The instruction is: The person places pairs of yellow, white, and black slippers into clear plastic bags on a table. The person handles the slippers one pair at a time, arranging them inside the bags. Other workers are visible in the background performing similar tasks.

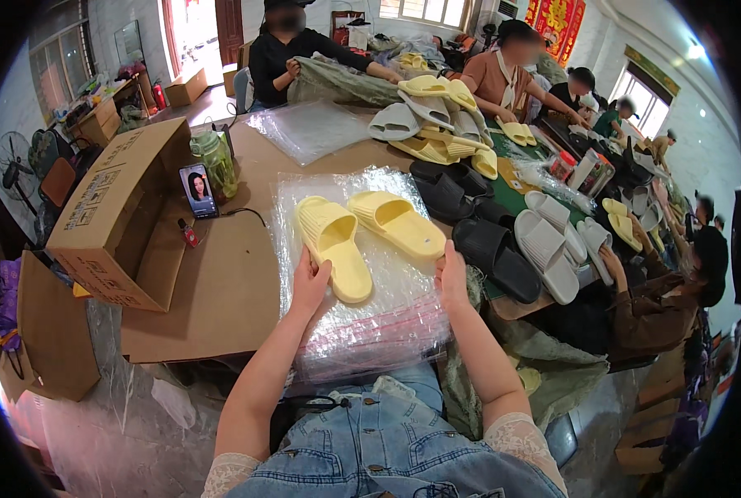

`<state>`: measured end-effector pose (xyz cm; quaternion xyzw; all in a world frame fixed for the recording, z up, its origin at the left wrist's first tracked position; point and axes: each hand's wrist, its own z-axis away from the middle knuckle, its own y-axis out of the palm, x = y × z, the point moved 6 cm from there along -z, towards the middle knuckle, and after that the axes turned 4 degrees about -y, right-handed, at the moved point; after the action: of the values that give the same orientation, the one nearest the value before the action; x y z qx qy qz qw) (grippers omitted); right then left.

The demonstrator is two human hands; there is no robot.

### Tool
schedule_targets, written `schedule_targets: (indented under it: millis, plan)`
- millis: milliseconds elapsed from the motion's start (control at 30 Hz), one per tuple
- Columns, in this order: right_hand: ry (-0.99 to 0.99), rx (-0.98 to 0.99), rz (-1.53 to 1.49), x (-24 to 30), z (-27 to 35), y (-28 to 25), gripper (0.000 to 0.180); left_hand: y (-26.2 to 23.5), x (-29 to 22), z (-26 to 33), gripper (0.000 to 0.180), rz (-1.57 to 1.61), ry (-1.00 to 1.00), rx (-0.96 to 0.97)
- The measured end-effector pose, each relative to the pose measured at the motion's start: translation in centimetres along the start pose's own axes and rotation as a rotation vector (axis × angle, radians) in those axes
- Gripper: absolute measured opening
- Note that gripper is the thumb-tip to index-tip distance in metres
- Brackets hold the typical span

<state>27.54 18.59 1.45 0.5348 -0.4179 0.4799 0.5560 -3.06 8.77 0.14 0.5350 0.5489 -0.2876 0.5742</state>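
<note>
Two pale yellow slide slippers lie over a thick stack of clear plastic bags [395, 319] in front of me. My left hand [309, 284] is closed on the side of the left slipper [350, 270], whose heel points toward me. The right slipper [399, 226] is turned with its heel to the right, and my right hand [451, 272] pinches that heel end. Both slippers have ribbed straps and lie apart at the heels. Just right of the bags are black slippers [495, 259] and grey slippers [546, 253].
An open cardboard box [113, 212] stands at the left, beside a propped phone [198, 191] and a green-tinted bottle [213, 162]. A slipper pile [437, 124] rises at the far right. Co-workers handle slippers and a sack [337, 81] around the table.
</note>
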Motion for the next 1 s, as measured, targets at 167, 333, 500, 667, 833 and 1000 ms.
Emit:
schedule_targets:
  millis: [167, 333, 500, 667, 833, 1000]
  plan:
    - [-0.666, -0.216, 0.764, 8.4, 3.5, 4.6, 0.05, -0.3, 0.3, -0.1, 0.054, -0.092, -0.045, -0.005]
    - [-0.418, 0.147, 1.352, 8.8, 2.6, 7.6, 0.056, 0.2, -0.3, 0.4, 0.05, -0.209, -0.071, -0.06]
    - [-0.663, 0.182, 1.117, 7.3, 1.2, 10.5, 0.054, 0.8, -1.7, 0.8, 0.055, -0.292, -0.093, -0.036]
    - [-0.82, 0.387, 1.256, 3.1, -3.6, 14.7, 0.088, 0.8, -1.7, 1.0, 0.051, -0.378, -0.06, -0.061]
    - [-0.615, 0.321, 1.293, 2.6, -6.5, 16.6, 0.065, 0.6, -1.5, 1.0, 0.04, -0.489, -0.02, -0.12]
    - [-0.823, 0.153, 1.221, 2.1, -7.4, 16.7, 0.039, 1.1, -1.8, 1.4, 0.032, -0.51, -0.001, -0.087]
